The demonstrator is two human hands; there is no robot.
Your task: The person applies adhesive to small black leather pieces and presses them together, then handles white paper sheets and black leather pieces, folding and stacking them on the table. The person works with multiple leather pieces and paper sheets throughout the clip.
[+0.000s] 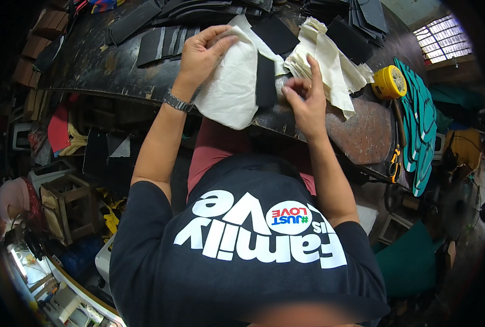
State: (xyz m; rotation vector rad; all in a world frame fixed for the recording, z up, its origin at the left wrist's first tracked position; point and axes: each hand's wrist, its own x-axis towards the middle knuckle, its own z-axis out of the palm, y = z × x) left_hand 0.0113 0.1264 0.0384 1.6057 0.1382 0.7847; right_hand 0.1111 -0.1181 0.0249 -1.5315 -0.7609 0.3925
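My left hand pinches the upper edge of a white cloth piece, with the thumb in front. The cloth hangs over the table's near edge above my lap. A narrow black piece of material lies along the cloth's right side. Right of that strip is my right hand, its index finger stretched out and the other fingers loosely bent. Nothing shows in its grasp, and the thumb is a little blurred. Beyond it a pile of cream cloth pieces lies crumpled. A black rectangle rests between the cloths.
Stacked dark strips lie along the table's far side. Toward the right stand a yellow tub and a fan of green cut pieces. Orange-handled scissors sit by the brown board. A wooden stool is at left.
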